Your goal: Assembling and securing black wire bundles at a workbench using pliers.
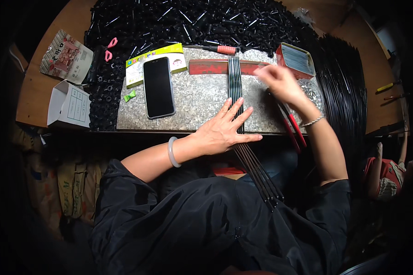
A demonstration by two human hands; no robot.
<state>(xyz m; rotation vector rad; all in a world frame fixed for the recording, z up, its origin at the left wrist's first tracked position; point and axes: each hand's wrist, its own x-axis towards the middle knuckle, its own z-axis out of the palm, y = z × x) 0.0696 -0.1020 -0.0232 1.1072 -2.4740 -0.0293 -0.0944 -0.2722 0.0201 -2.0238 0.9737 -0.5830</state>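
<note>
My left hand [219,132] lies open, fingers spread, across a row of several thin dark rods [256,173]. The rods run from the far part of the stone-patterned tabletop [195,98], over its front edge, to my lap. Their far ends cross a worn red bar [208,67]. My right hand [283,85] hovers at the bar's right end, near a red tin [303,73] full of thin silvery pieces. Its fingers are smeared by motion, so whether they hold anything is unclear. Below it, red-handled pliers [292,128] stick out past the table's front edge.
A phone [159,89] lies against a yellow-green box [132,79]. Beyond the bar is a red-handled screwdriver [226,49]. Black parts [197,27] are heaped along the back; long black rods [346,87] crowd the right. Pink-handled scissors [108,50] lie left. Another person [387,176] is far right.
</note>
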